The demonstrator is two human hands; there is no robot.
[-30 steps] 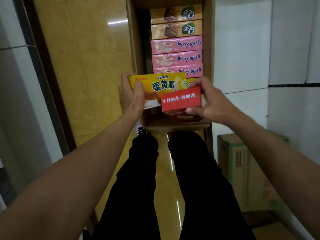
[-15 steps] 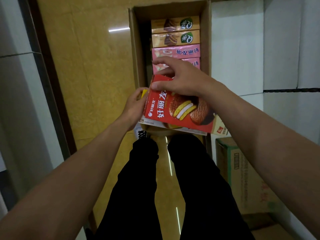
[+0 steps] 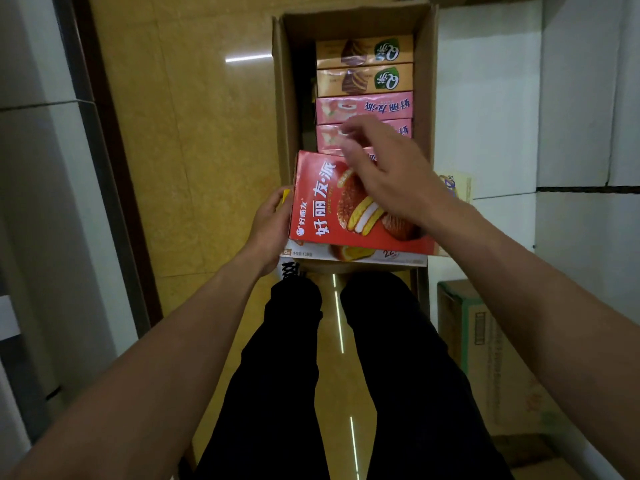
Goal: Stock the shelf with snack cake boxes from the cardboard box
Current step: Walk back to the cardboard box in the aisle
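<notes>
We've got our left hand (image 3: 268,225) gripping the red snack box (image 3: 332,209) over the cardboard box (image 3: 282,98), right hand (image 3: 384,168) loose-fingered, holding nothing, just above it.

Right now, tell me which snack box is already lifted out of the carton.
The red box, lying face-up on a stack the left hand holds; the orange boxes and pink boxes sit packed on edge in the carton.

Open cardboard box (image 3: 282,98) on the floor, flaps up. Inside, on edge in a row: two orange snack cake boxes (image 3: 363,65) farthest, then pink snack cake boxes (image 3: 363,107) nearer. Red snack cake box (image 3: 322,206) face up at the near end, stacked on a yellow-and-white box (image 3: 346,254).
</notes>
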